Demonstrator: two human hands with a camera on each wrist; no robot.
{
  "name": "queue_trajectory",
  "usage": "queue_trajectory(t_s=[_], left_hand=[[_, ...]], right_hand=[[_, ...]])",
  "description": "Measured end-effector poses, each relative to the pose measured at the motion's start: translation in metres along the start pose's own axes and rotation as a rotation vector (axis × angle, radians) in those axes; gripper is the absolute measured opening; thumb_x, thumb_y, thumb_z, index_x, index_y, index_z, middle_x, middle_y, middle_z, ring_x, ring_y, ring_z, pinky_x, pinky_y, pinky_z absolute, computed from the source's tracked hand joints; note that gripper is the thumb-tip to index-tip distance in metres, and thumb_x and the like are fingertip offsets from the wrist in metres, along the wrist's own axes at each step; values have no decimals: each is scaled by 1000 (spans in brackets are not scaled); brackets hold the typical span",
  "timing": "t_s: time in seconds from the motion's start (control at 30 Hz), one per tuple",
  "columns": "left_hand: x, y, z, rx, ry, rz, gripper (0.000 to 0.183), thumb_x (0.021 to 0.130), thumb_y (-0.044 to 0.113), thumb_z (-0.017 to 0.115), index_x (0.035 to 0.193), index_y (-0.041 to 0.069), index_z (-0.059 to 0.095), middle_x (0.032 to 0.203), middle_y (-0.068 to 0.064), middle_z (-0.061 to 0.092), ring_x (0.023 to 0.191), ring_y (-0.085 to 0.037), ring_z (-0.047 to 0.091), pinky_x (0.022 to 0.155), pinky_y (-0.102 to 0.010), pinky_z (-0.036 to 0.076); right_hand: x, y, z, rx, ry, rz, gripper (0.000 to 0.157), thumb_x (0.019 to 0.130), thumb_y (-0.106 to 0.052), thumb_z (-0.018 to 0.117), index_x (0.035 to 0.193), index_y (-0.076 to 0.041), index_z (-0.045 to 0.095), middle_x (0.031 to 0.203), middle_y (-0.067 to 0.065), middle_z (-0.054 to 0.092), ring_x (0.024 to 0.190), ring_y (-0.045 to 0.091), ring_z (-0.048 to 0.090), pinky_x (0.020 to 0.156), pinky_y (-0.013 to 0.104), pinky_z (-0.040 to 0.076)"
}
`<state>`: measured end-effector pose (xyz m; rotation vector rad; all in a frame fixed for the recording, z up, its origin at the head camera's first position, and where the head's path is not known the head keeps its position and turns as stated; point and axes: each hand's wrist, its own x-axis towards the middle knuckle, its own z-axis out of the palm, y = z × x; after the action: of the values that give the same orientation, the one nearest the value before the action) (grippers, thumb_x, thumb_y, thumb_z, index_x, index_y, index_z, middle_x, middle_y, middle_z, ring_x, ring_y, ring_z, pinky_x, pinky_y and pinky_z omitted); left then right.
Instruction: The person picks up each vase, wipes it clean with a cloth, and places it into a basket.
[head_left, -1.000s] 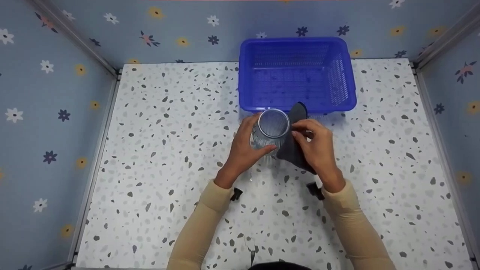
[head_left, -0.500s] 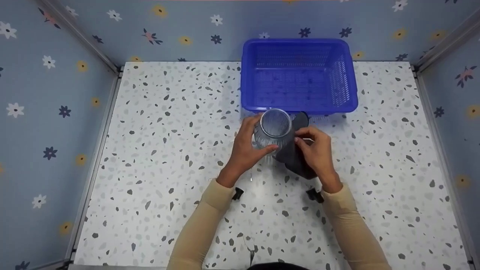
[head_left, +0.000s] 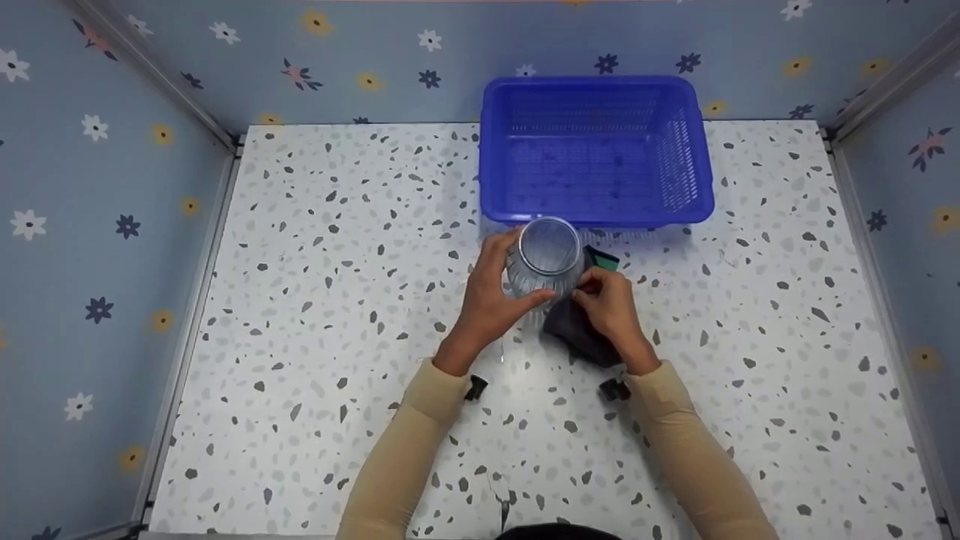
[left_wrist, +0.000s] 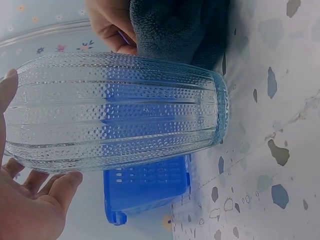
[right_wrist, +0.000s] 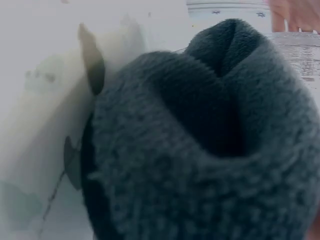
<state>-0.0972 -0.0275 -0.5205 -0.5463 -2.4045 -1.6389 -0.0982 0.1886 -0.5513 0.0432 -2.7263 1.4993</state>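
In the head view my left hand (head_left: 489,296) holds a clear glass vase (head_left: 534,283) upright, thumb on the near side and fingers around the far side. The left wrist view shows the ribbed, dotted glass of the vase (left_wrist: 135,115), its base at the table. My right hand (head_left: 613,306) pinches a dark grey plush cloth (head_left: 574,337) against the vase's right side. A green patch shows at the cloth's far end. Folded and fluffy, the cloth (right_wrist: 175,165) fills most of the right wrist view and hides the right fingers there.
A blue plastic basket (head_left: 596,218) with slotted sides stands just beyond the vase, near the back wall. Flower-patterned panels (head_left: 97,247) enclose the speckled white table (head_left: 322,315) at the left, back and right.
My right hand has moved toward me and slightly left with the cloth. The cloth's far end has drawn back from the basket and shows green. The left hand and vase stay nearly still.
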Motion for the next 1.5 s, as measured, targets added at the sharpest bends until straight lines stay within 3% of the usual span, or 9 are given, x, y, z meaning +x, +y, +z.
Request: queue_trajectory(t_s=[0.23,0.4,0.6,0.77,0.9,1.07,1.27,1.5], left_hand=[[0,1,0,16,-8,-4,92,83,35,93,156,7,45,147,-13,51,136,-26,53,110,-46,49],[0,1,0,23,-4,-1,93,81,34,94,156,6,45,146,-13,52,134,-26,54,109,-45,49],[2,0,0,18,-6,10,94,80,34,95,155,5,46,146,-13,52,135,-25,53,111,-43,47],[3,0,0,11,-3,15,94,80,33,95,155,4,46,147,-14,51,136,-25,52,113,-42,46],[2,0,0,7,0,14,93,80,31,96,153,4,47,146,-15,52,135,-25,53,114,-41,46],[2,0,0,0,1,19,92,80,31,95,153,4,47,147,-14,51,136,-25,52,114,-40,46],[1,-1,0,-14,-3,15,92,81,31,95,155,5,46,145,-14,52,135,-25,53,112,-41,47],[2,-3,1,-18,-3,29,93,80,29,95,155,4,45,145,-19,51,136,-25,52,112,-41,46]], right_hand=[[-4,-5,-4,97,32,-8,8,90,15,71,92,8,72,92,24,74,88,38,73,73,16,53],[-8,-23,-19,182,80,-24,9,92,15,70,97,9,75,96,23,74,93,38,73,78,14,55],[-11,-52,-37,238,161,-87,11,91,14,72,99,8,77,98,19,76,94,22,75,83,16,58],[-13,-79,-45,168,188,-175,10,91,10,75,101,8,78,99,19,77,88,6,71,80,15,57],[-13,-89,-47,89,183,-204,10,91,8,77,101,7,78,99,18,77,86,17,73,77,12,54],[-13,-92,-48,29,170,-202,10,90,9,78,100,7,78,98,19,77,88,30,75,77,14,56],[-11,-85,-49,-17,150,-196,9,90,9,77,99,5,79,98,18,77,92,31,76,80,33,63],[-9,-63,-43,110,139,-132,11,88,14,76,97,7,77,97,21,75,95,38,76,80,22,61]])
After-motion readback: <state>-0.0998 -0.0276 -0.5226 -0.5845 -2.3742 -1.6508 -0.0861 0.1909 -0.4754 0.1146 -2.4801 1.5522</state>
